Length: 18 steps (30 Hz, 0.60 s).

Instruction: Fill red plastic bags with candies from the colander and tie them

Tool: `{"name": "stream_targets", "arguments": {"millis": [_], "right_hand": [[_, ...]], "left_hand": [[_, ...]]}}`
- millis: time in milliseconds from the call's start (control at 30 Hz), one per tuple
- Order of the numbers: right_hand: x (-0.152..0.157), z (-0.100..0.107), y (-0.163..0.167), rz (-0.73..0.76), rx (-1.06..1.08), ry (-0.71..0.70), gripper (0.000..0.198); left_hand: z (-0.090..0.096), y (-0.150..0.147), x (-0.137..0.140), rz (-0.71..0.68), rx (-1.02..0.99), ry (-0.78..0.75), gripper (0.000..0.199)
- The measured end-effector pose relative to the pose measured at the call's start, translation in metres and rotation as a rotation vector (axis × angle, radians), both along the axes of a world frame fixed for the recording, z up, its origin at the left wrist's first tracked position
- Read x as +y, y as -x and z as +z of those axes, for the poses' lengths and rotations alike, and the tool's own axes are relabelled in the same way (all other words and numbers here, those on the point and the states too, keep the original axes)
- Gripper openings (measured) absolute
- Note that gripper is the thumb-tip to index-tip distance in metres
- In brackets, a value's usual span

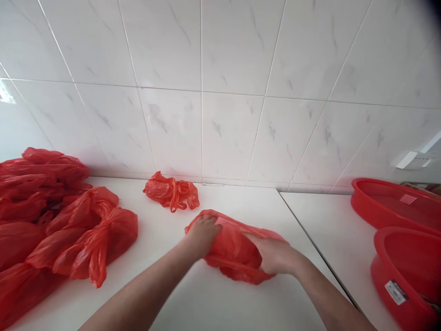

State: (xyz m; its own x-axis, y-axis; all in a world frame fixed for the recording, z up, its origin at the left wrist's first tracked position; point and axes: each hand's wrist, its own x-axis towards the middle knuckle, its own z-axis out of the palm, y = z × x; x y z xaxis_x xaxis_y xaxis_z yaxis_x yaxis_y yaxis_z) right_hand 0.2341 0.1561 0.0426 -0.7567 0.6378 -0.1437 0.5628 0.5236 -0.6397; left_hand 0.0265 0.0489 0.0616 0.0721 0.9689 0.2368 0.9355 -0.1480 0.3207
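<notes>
A red plastic bag (234, 246) lies spread out in front of me on the white table (193, 299), with its folds bunched toward the near side. At its far left edge, my left hand (204, 234) is closed on the thin plastic, fingers curled over the rim. On the other side, my right hand (274, 253) rests against the bag with thumb and finger spread apart; its remaining fingers are partly hidden. A smaller crumpled red plastic bag (168, 191) lies behind, near the wall. What the bag in front of me contains, if anything, I cannot make out.
Several filled, knotted red bags (79, 230) are heaped at the left. Two red plastic baskets, one farther back (365, 204) and one nearer (386, 262), stand at the right, past a seam in the tabletop. A tiled wall (234, 133) closes off the back.
</notes>
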Motion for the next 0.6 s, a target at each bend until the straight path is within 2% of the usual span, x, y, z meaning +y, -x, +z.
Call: {"name": "stream_targets", "arguments": {"millis": [67,133,167,233,267,333,400,467,533,600], "right_hand": [[0.004,0.007,-0.015,0.126,-0.096,0.116,0.092],[0.008,0.014,-0.025,0.159,-0.091,0.239,0.080],[0.010,0.017,-0.027,0.134,-0.070,0.255,0.066],[0.012,0.023,-0.025,0.020,0.005,0.177,0.037],[0.011,0.024,-0.021,-0.056,0.051,0.105,0.029],[0.008,0.025,-0.011,-0.157,0.080,-0.008,0.029],[0.006,0.021,-0.002,-0.167,0.009,-0.061,0.052],[0.006,0.014,0.004,-0.144,-0.095,-0.058,0.071],[0.008,0.010,0.004,-0.157,-0.160,-0.026,0.058],[0.007,0.012,-0.002,-0.190,-0.164,0.013,0.038]], "left_hand": [[-0.005,0.022,0.003,-0.015,0.033,0.083,0.042],[0.000,0.028,-0.001,-0.066,0.071,0.179,0.050],[0.004,0.026,-0.004,-0.092,0.086,0.208,0.050],[0.014,0.012,-0.009,-0.129,0.100,0.203,0.042],[0.017,0.003,-0.010,-0.148,0.099,0.176,0.039],[0.019,-0.014,-0.011,-0.198,0.096,0.109,0.037],[0.015,-0.024,-0.011,-0.221,0.120,0.098,0.035],[0.008,-0.024,-0.012,-0.140,0.153,0.225,0.040],[0.003,-0.018,-0.013,-0.020,0.147,0.408,0.042],[0.001,-0.010,-0.014,0.008,0.090,0.437,0.039]]}}
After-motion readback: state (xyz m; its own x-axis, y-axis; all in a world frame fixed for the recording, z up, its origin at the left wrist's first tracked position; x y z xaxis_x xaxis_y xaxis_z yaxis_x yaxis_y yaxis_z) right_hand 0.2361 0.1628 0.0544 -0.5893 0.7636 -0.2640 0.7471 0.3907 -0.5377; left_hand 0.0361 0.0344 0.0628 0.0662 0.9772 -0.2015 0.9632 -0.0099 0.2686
